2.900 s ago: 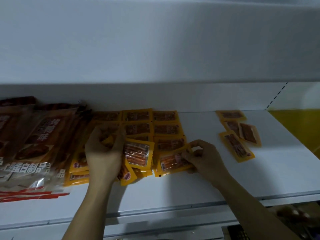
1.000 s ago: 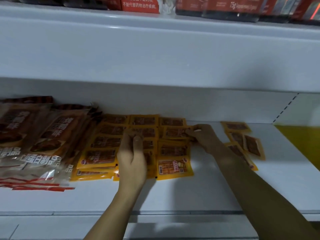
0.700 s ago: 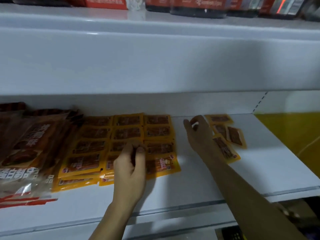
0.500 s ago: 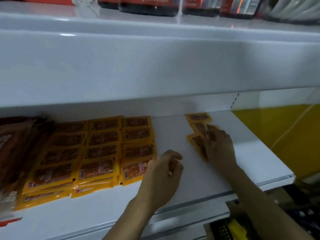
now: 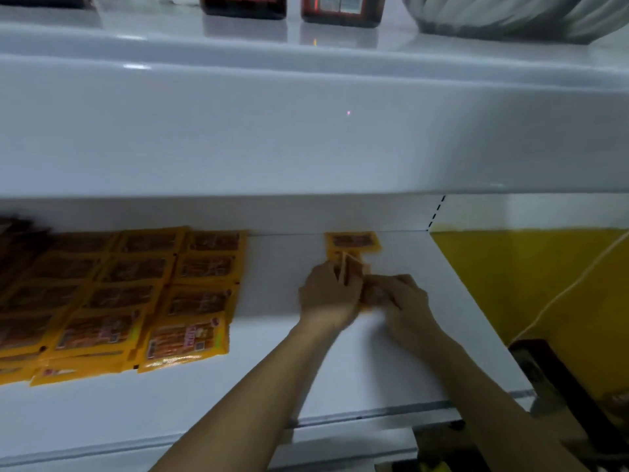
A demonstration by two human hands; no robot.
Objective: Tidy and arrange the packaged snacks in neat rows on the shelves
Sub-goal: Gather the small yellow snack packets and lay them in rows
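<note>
two bare forearms are seen reaching in over the front edge of the white shelf. no sleeve, glove, watch or ring is worn on either. the left hand and right hand are uncovered, with slim fingers; finer detail is lost to blur and dim light.

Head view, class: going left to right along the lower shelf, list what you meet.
Dark brown packets → tidy rows of yellow packets → bare white shelf → left hand → right hand → yellow wall.
</note>
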